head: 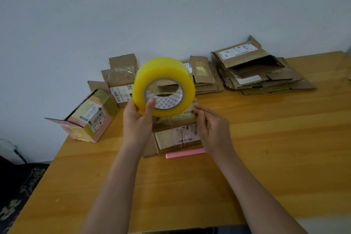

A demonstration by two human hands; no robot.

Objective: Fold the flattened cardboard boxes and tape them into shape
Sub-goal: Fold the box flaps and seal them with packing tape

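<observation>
Tape roll (163, 86) held up by left hand (137, 119) above cardboard box (176, 135).

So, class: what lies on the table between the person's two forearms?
In the head view, a pink stick lies on the table against the cardboard box.

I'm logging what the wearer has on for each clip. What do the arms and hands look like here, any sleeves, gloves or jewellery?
Both forearms are bare to the frame's lower edge: no sleeves in view. The left hand and right hand wear no gloves; no rings, watch or bracelets visible.
</observation>
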